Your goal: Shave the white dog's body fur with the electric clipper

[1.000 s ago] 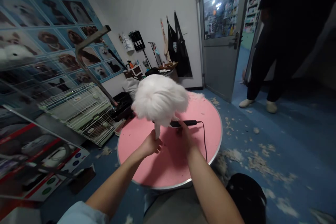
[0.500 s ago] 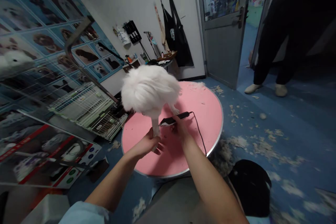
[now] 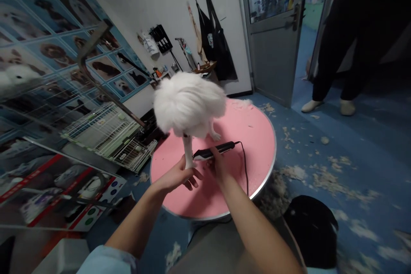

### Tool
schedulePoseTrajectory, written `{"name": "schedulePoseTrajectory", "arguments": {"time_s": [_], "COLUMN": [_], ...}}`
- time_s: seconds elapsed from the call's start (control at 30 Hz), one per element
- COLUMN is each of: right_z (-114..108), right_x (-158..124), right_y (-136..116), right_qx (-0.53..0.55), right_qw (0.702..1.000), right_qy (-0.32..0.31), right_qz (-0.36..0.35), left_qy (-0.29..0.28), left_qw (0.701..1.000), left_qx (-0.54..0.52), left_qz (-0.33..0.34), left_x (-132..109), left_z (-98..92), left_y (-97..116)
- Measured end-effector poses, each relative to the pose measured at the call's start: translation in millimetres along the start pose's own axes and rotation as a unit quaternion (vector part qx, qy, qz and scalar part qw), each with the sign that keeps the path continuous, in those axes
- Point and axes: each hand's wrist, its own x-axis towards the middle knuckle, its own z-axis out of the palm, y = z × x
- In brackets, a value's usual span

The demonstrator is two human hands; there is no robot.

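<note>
A fluffy white dog (image 3: 189, 100) stands on a round pink table (image 3: 257, 137) with a metal rim; its head cannot be made out. One thin leg comes down toward me, and my left hand (image 3: 180, 174) holds it near the paw, thumb against it, the other fingers spread to the right. In my right hand (image 3: 218, 165) is a black corded clipper (image 3: 213, 151), its head close beside that leg. From the clipper's far end a cord curves down over the table's right side.
A bent metal arm (image 3: 88, 72) and wire cages (image 3: 105, 130) stand at the left. At the right are a black seat (image 3: 311, 231), tufts of hair on the blue floor, a half-open door (image 3: 272, 60) and a person's legs (image 3: 334, 64).
The dog's body has shifted slightly right and up in view. The clipper head is lower along the leg, closer to my left hand, whose fingers are more spread.
</note>
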Motion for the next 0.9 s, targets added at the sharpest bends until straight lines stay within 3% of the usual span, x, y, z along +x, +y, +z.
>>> {"name": "schedulePoseTrajectory", "arguments": {"time_s": [0.2, 0.9], "right_z": [8, 12], "right_x": [1, 12], "right_y": [-7, -21], "right_qx": [0.014, -0.035], "right_qw": [1.0, 0.998], "right_qy": [-0.014, -0.051], "right_qz": [0.008, -0.01], "left_qy": [-0.026, -0.046], "left_qw": [0.998, 0.999], "left_qx": [0.05, 0.003], "left_qz": [-0.013, -0.026], "left_x": [2, 12], "left_z": [-6.2, -5.8], "left_y": [6, 5]}}
